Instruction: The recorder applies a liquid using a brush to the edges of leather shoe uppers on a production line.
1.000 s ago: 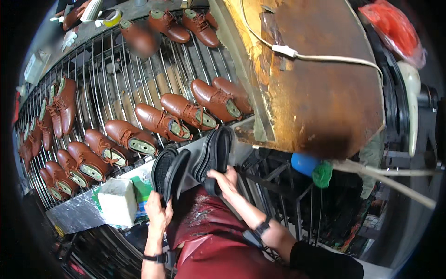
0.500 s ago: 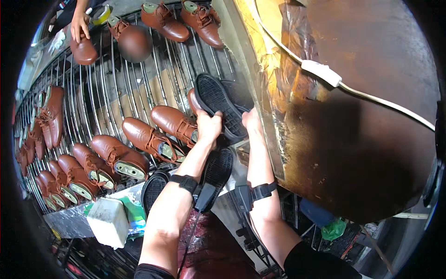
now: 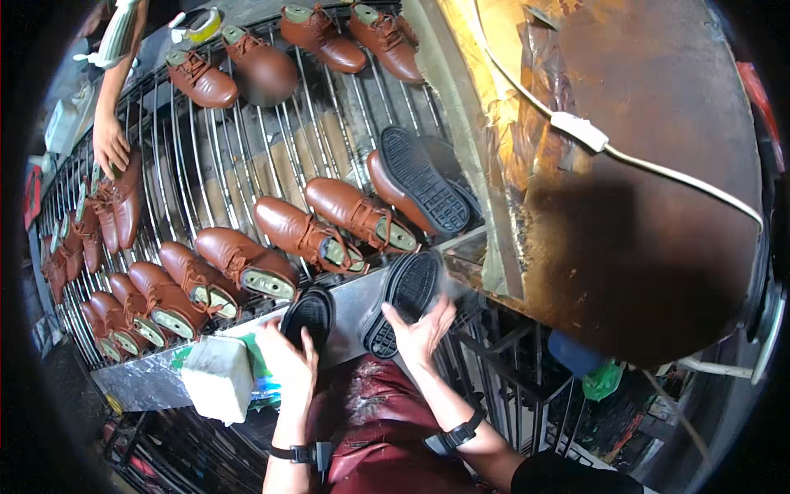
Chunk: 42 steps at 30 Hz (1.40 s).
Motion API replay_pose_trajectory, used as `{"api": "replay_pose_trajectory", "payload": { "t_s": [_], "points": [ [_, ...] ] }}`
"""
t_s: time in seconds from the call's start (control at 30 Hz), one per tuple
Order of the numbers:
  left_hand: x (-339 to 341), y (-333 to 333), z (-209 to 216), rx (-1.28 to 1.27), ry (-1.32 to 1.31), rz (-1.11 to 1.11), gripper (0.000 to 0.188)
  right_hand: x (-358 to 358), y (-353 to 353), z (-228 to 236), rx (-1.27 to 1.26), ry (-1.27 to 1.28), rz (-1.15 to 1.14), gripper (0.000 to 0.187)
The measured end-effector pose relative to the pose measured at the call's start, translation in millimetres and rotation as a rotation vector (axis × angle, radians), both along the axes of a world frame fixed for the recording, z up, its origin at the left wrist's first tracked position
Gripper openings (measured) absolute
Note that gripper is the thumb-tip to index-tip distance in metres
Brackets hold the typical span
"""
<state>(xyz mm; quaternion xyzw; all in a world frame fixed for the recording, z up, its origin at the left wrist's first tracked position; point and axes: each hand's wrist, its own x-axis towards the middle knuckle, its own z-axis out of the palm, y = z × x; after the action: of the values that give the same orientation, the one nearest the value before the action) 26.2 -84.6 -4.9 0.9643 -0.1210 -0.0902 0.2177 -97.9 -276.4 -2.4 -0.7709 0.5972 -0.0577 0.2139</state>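
Note:
Low in front of me, my left hand (image 3: 288, 360) is at the near left side of a black shoe sole (image 3: 311, 317), thumb and fingers apart; I cannot tell whether it touches. My right hand (image 3: 418, 336), slightly blurred, spreads its thumb and fingers over the near part of a second stack of black soles (image 3: 411, 284). Both lie on the metal ledge (image 3: 350, 300) at the rack's near edge. Beyond, another black sole (image 3: 420, 177) lies tread up on top of a brown shoe at the board's edge, with more black soles partly under it.
Brown lace-up shoes (image 3: 296, 226) line the barred metal rack (image 3: 185, 173). A co-worker's hand (image 3: 109, 144) reaches to the shoes at far left. A white block (image 3: 217, 379) sits on the ledge's left. A stained board (image 3: 658, 247) with a white cable switch (image 3: 579, 132) fills the right.
Both my hands have left the black sole by the board and come back toward me, to the soles on the ledge. The co-worker's hand has moved to the shoes at far left.

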Motion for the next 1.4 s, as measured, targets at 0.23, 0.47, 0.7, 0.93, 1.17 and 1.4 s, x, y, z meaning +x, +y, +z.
{"api": "replay_pose_trajectory", "payload": {
  "t_s": [0.23,0.47,0.7,0.93,1.17,1.4],
  "points": [
    [-60,82,-56,0.141,0.408,-0.054,0.053,-76,54,-86,0.466,-0.172,-0.424,0.078],
    [-18,17,21,-0.593,0.265,0.081,0.027,-69,18,46,0.203,-0.193,0.312,0.108],
    [103,-108,-71,-0.747,0.363,0.682,0.045,134,-84,31,0.092,0.054,0.811,0.104],
    [3,-16,-36,-0.449,0.642,0.279,0.076,12,-47,-1,-0.110,-0.288,0.159,0.105],
    [-78,89,-84,-0.170,0.301,-0.055,0.045,-32,80,-106,0.507,-0.005,-0.419,0.109],
    [-30,115,48,-0.420,0.178,0.079,0.033,-122,109,11,0.778,-0.478,0.225,0.076]
  ]
}}
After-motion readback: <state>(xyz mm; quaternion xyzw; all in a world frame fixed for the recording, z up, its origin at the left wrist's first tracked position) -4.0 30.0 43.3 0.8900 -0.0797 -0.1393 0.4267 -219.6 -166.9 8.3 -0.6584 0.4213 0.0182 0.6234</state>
